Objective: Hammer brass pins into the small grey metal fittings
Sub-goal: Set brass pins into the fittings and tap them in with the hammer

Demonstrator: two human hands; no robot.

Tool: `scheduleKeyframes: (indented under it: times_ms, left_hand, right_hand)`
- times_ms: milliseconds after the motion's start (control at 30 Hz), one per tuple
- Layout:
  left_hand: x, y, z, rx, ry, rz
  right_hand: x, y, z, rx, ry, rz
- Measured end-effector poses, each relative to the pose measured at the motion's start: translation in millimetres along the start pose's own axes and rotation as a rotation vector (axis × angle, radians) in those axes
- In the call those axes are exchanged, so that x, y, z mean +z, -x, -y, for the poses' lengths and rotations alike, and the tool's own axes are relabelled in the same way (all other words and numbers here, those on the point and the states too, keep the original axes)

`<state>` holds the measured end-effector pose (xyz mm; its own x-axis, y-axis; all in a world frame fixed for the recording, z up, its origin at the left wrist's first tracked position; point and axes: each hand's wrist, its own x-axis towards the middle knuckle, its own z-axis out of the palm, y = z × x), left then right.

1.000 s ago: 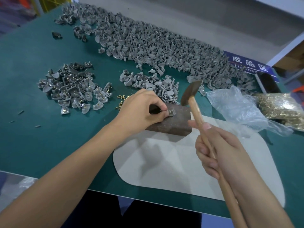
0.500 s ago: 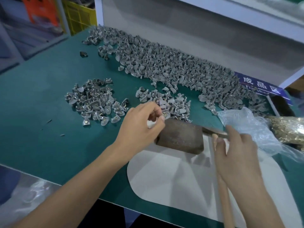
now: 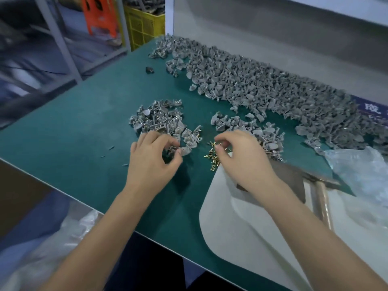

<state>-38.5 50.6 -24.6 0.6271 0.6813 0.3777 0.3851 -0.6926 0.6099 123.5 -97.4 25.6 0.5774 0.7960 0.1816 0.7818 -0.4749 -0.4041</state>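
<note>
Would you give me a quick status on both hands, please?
Left hand at small fittings pile. Right hand pinching over brass pins. Hammer lying down, untouched. Nothing obstructing.

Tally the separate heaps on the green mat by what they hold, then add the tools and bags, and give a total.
Heaps of grey fittings: 3, namely the left heap, the middle heap and the long back heap
Scatter of brass pins: 1
Hammer: 1
Metal block: 1
Clear plastic bag: 1
Total: 7
</note>
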Motion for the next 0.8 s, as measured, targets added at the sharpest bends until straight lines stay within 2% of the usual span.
scheduleKeyframes:
  times_ms: [233,567,633,733,800]
  left_hand:
    - [2.1,0.4,0.4,0.034,-0.024,-0.04]
    - [8.8,0.6,-11.4,0.223,-0.041,-0.098]
    - [10.5,-1.3,-17.3,0.235,-0.013,-0.084]
    - [11.8,-9.5,-28.1,0.226,0.064,-0.006]
    - [13.3,-23.5,-36.6,0.205,0.121,0.059]
  right_hand:
    - [12.7,-40.4,-0.4,0.064,0.107,0.063]
    - [19.9,-45.9,13.6,-0.184,0.537,0.095]
    - [14.7,-43.0,13.3,-0.173,0.454,0.055]
    - [-6.0,-36.0,4.7,-0.041,0.194,-0.084]
    - [-21.9,-28.2,-8.8,0.036,0.119,-0.124]
